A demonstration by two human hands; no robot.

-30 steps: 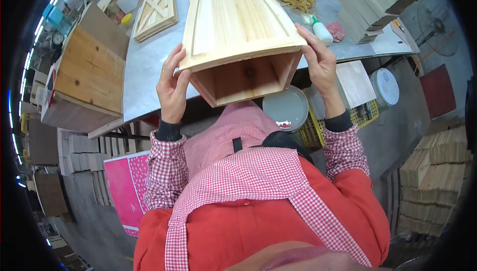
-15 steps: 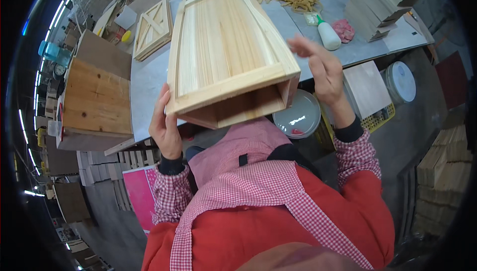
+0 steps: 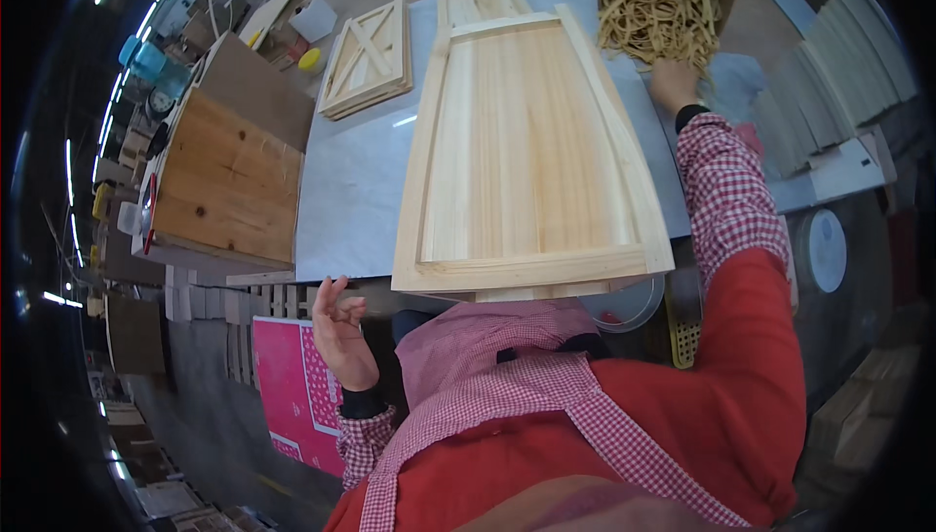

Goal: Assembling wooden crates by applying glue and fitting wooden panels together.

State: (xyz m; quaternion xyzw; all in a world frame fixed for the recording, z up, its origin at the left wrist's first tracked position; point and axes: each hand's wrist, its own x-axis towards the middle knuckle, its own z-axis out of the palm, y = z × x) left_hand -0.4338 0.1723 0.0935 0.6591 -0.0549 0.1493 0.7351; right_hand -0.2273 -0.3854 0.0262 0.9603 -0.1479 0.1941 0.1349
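At the bench [image 3: 351,200] edge, a bump could tip the wooden box [image 3: 526,142]; your left hand [image 3: 343,339] is open, empty; your right hand [image 3: 675,85], unclear.

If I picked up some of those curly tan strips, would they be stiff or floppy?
The tan strips would probably be floppy, because they bend and loop over each other. They look likely to tangle and come up in clumps, since they lie in a jumbled heap. Each seems light, being thin and narrow.
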